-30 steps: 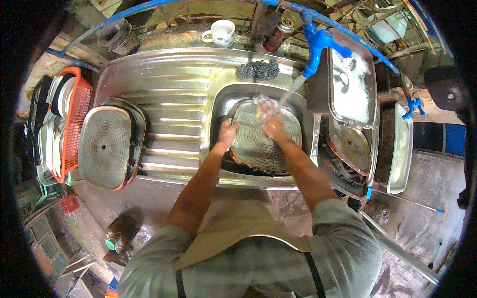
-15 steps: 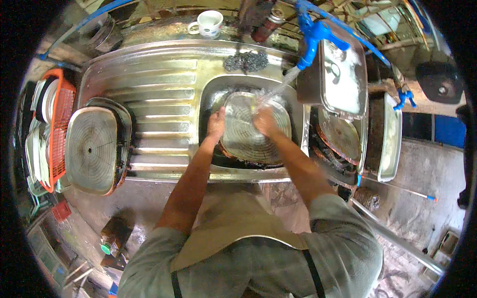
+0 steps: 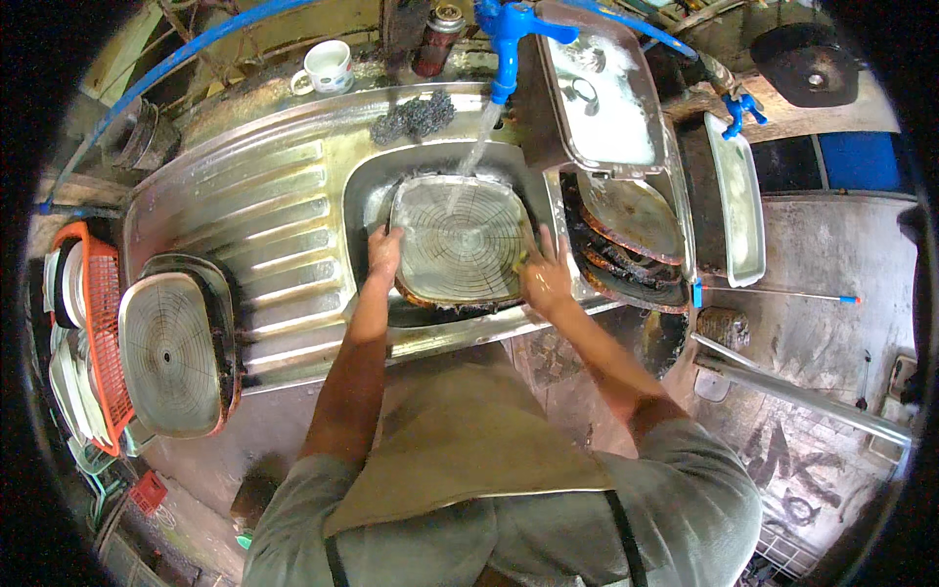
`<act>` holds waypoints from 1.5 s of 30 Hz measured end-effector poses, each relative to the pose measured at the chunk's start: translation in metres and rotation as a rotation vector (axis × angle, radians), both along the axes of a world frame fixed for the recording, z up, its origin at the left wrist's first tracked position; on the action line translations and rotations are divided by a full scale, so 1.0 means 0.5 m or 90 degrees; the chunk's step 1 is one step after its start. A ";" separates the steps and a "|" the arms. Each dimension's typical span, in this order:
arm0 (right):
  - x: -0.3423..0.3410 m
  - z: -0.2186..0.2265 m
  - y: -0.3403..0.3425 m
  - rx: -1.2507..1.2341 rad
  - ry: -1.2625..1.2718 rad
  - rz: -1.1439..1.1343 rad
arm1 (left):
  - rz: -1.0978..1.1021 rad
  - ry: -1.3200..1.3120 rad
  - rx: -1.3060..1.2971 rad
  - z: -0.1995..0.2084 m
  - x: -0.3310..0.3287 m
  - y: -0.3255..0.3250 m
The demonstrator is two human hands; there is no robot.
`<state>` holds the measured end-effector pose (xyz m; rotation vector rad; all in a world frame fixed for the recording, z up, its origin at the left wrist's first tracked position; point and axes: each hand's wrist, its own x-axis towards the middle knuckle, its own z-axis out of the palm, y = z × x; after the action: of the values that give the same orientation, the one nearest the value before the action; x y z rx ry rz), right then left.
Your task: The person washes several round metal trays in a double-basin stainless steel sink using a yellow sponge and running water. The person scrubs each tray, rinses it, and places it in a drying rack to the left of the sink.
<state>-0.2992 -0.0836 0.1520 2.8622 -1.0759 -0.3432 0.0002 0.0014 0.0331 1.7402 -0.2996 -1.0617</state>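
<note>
A rounded-square metal griddle plate (image 3: 460, 240) with concentric ring lines and a charred rim lies tilted in the sink basin (image 3: 360, 210). Water runs onto its far part from the blue tap (image 3: 506, 59). My left hand (image 3: 384, 254) grips the plate's left edge, thumb on top. At the right edge is my right hand (image 3: 546, 279), some fingers stretched along the rim, with a small yellow-green pad (image 3: 522, 262) mostly hidden under them. Similar griddle plates (image 3: 168, 352) lean stacked at the drainboard's left end, and blackened plates (image 3: 636, 220) are piled right of the basin.
A metal tub of suds (image 3: 602, 98) stands behind the right pile. A dark steel-wool clump (image 3: 413, 117), a white cup (image 3: 328, 68) and a dark red can (image 3: 438, 41) sit along the back. An orange basket of dishes (image 3: 103, 333) is far left; a long tray (image 3: 738, 205) is right.
My right hand has moved from the plate's middle to its right edge. The whole view has shifted, with the sink sitting further left. My left hand stays on the left edge.
</note>
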 end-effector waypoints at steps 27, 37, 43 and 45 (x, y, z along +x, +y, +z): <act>-0.021 0.077 -0.040 -0.022 -0.226 -0.002 | -0.110 -0.094 0.070 0.054 -0.010 -0.002; 0.023 0.357 -0.325 -0.307 -0.727 -0.148 | -0.110 -0.520 -0.189 0.345 0.027 0.116; 0.074 0.256 -0.338 -0.146 -0.461 -0.333 | -0.369 -0.645 -0.151 0.521 0.013 -0.009; 0.070 0.271 -0.338 -0.154 -0.490 -0.331 | -0.478 -0.603 -0.121 0.531 -0.006 -0.065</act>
<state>-0.2643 -0.2525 0.2876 2.4663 -1.8067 0.8841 -0.0027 -0.0310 0.2986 1.8805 -1.6815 -0.5647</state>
